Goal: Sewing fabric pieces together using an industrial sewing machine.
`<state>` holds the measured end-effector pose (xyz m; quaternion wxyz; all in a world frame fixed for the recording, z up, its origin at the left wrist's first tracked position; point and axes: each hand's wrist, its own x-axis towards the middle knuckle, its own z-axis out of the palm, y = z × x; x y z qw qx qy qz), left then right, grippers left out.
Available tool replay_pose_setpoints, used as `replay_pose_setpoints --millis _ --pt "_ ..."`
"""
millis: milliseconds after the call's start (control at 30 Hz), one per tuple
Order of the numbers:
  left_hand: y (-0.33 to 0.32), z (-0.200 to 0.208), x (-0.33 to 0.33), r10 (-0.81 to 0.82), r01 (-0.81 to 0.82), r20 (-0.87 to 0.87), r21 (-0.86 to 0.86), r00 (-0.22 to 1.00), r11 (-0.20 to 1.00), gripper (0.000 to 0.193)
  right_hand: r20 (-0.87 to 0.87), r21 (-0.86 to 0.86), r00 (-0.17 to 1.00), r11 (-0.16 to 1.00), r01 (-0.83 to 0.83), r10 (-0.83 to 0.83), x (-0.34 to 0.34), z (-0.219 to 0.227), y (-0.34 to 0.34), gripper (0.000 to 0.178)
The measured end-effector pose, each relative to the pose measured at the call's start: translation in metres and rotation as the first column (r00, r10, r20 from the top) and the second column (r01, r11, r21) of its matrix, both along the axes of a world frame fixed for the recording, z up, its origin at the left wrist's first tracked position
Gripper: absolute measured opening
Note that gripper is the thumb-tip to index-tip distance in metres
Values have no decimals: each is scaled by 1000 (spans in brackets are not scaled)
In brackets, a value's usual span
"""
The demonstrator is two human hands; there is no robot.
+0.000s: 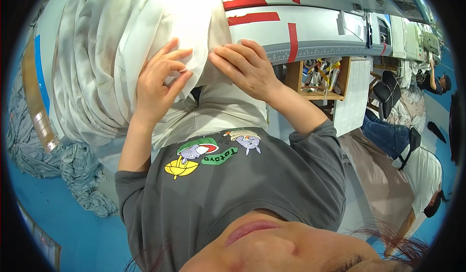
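- Lying in long, loose folds on the table (pixel 259 33), the white cloth (pixel 128 53) fills the left and middle of its near side and drops over the edge toward the person's lap.
- Its folds run from the far side toward the person, bowing out to the left; that is its apparent long axis, with a free edge pointing at the body between the hands. Glare whitens the upper part, so its far end is hard to make out.
- The left hand (pixel 158 85) lies on the cloth, thumb and forefinger tips close together, other fingers spread; whether they pinch a layer, I cannot tell. Spreading them probably steadies the folds.
- The right hand (pixel 247 70), apart from the left, bends its fingertips onto the edge, perhaps to guide or flatten it; its thumb is hidden, so its grip is unclear.
- Right of the cloth, a ruler (pixel 315 52) follows the table's near edge, likely for measuring within reach; red tape (pixel 292 41) crosses it.
- Beneath, a wooden box (pixel 320 95) holds small tools, seemingly kept handy.
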<state>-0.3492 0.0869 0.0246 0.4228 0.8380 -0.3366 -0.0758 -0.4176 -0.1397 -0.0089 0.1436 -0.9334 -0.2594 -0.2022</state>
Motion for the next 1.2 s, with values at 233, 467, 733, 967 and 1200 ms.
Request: replay_pose_setpoints --millis 233,467,733,967,1200 --pt "-18 -4 -32 -73 8 380 170 922 985 11 164 216 980 965 -146 111 -4 -14 -2 20" --pt "-18 -7 -25 -193 227 429 -29 882 973 7 148 291 977 937 -193 156 -5 -15 -9 18" --pt "-21 -6 -17 -270 299 524 32 807 954 11 62 196 962 941 -274 267 6 2 -11 7" --pt "-5 22 61 103 -118 683 -26 723 993 34 -21 240 890 867 -437 455 13 4 -14 3" --pt "9 -20 155 286 -514 677 160 678 843 36 -162 388 881 850 -358 445 28 21 -21 6"
